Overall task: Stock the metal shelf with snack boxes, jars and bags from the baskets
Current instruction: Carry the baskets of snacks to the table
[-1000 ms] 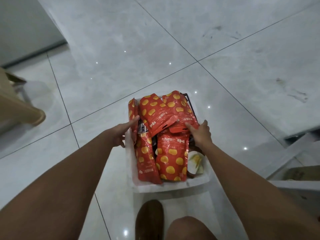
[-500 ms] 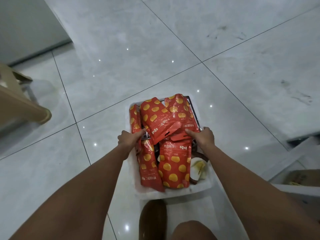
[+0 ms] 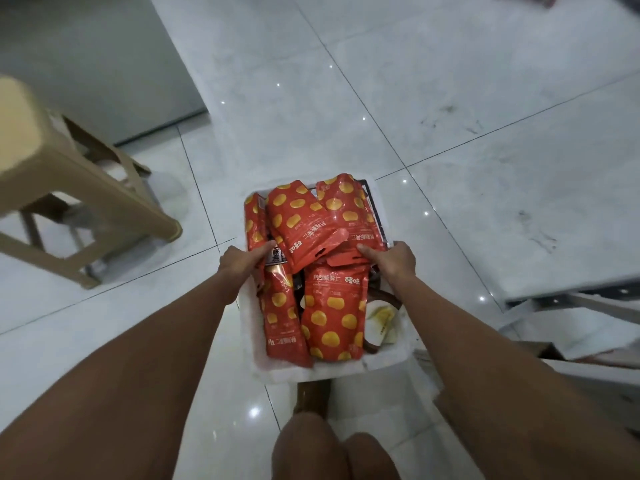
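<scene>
Basket (image 3: pixel 346 370) of red snack bags (image 3: pixel 332 306): heaped full, over the tiled floor (image 3: pixel 450 133) just ahead of the knees (image 3: pixel 304 445). Left hand (image 3: pixel 242 263) and right hand (image 3: pixel 394 259) clasping opposite rims, thumbs pressing on bags. Judged early: nothing shelved from this load, all bags left to place.

- The left hand (image 3: pixel 239 263) and the right hand (image 3: pixel 394 259) are bare.
- The left forearm (image 3: pixel 138 375) and the right forearm (image 3: pixel 502 368) are bare from the wrist down to the picture's lower corners.
- Two bare, rounded knees (image 3: pixel 308 448) show at the bottom edge.
- Just ahead of them is a dark brown shape (image 3: pixel 311 393), foot or shoe; I cannot tell which.
</scene>
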